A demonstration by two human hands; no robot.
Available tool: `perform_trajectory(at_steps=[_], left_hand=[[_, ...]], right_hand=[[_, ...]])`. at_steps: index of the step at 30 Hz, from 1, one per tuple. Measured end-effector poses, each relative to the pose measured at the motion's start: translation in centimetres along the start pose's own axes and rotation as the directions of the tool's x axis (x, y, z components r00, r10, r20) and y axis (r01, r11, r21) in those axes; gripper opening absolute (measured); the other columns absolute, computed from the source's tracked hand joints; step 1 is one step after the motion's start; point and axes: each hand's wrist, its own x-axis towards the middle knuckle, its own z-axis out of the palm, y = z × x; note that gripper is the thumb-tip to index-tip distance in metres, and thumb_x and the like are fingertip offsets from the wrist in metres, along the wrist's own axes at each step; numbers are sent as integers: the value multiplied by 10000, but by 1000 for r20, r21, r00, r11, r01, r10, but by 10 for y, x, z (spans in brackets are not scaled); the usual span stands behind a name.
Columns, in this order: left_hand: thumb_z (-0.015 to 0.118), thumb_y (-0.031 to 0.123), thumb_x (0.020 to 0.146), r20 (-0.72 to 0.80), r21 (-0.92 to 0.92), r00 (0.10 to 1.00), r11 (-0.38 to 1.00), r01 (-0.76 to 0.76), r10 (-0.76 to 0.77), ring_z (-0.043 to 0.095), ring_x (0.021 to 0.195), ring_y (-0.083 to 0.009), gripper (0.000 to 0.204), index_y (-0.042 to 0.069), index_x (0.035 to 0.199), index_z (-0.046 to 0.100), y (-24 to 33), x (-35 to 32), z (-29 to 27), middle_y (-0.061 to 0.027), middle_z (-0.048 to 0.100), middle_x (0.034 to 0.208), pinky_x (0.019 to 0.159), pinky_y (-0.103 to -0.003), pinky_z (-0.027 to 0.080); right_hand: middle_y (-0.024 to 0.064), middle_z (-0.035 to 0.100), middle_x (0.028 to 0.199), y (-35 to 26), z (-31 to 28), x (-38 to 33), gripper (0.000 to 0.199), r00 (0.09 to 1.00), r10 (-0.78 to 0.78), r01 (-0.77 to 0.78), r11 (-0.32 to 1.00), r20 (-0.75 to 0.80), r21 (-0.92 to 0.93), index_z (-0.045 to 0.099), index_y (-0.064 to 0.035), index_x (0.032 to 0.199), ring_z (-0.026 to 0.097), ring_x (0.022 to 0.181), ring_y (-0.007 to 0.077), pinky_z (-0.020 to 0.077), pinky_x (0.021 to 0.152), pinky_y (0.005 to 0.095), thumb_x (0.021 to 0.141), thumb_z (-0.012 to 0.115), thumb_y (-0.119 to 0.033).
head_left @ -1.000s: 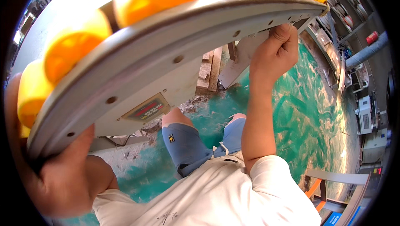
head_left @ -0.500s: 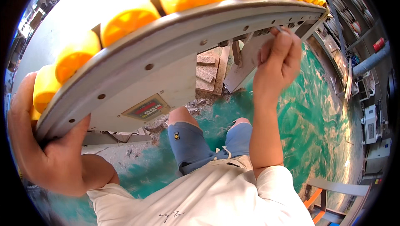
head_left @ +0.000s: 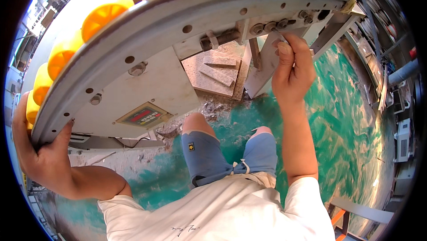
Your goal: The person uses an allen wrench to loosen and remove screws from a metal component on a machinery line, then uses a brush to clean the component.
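Observation:
My left hand (head_left: 46, 161) is closed round the left end of a curved grey metal rail (head_left: 164, 14), with the thumb against its front face and the fingers behind. Yellow rollers (head_left: 104, 18) line the rail's far side. My right hand (head_left: 293, 70) pinches a slim metal tool (head_left: 281, 38), perhaps a hex key; the fingers hide much of it. Its tip meets or nearly meets a row of bolts with washers (head_left: 270, 26) under the rail's right part. Further left, a cylindrical metal fitting (head_left: 220, 39) is fixed to the frame.
A control panel (head_left: 144, 115) with a red display and buttons sits in the machine's grey face. Stone-like slabs (head_left: 218, 74) lie below, beside a metal leg (head_left: 262, 70). The green floor (head_left: 338, 121) is dusty. Racks stand at the far right, an orange-and-grey frame (head_left: 360, 212) nearby.
The rail now sits higher in view, showing more of its underside and bolts. My right hand appears slightly lower, with the tool at the bolts. My left hand keeps its hold.

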Motion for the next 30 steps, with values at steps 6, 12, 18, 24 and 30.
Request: perform_trajectory(at_steps=[6, 12, 18, 24, 30], left_hand=[[913, 3, 653, 11, -82, 999, 996, 35, -35, 682, 1100, -234, 722, 58, 1325, 655, 3, 0, 0, -102, 721, 1214, 989, -311, 533], [914, 34, 703, 1, -36, 996, 996, 88, -88, 694, 1070, -230, 673, 50, 1323, 653, -8, -10, -4, -108, 722, 1206, 949, -285, 551], [912, 126, 765, -5, -16, 996, 996, 86, -86, 705, 1099, -272, 664, 58, 1362, 629, -18, -19, -6, -122, 721, 1228, 932, -304, 582], [902, 139, 785, -13, -39, 998, 997, 64, -65, 699, 1131, -289, 666, 47, 1377, 612, -30, -23, -7, -133, 711, 1255, 946, -319, 584], [888, 128, 797, -4, -77, 997, 994, 76, -76, 689, 1154, -282, 649, 31, 1372, 603, -41, -26, -2, -134, 698, 1280, 960, -319, 578]], right_hand=[[144, 675, 834, 4, -8, 15, 165, 969, -238, 245, 955, 65, -165, 684, 5, 1051, 626, 692, 304, 495, 611, 372, 902, 741, -40], [124, 661, 776, 5, -12, 22, 186, 983, -118, 123, 992, 138, -28, 688, 19, 1047, 604, 615, 257, 472, 550, 336, 878, 757, -15], [114, 633, 720, 4, 2, 4, 142, 997, -50, 51, 998, 52, -33, 684, 39, 1026, 570, 564, 215, 452, 518, 303, 906, 735, -17], [33, 637, 773, 1, 6, -4, 276, 987, 93, -103, 992, 129, 69, 638, 17, 986, 548, 648, 90, 429, 589, 236, 1084, 533, -218], [-4, 516, 705, -19, 37, -14, 395, 959, 228, -240, 970, -170, -51, 563, -25, 863, 443, 650, 81, 352, 580, 238, 1107, 485, -325]])
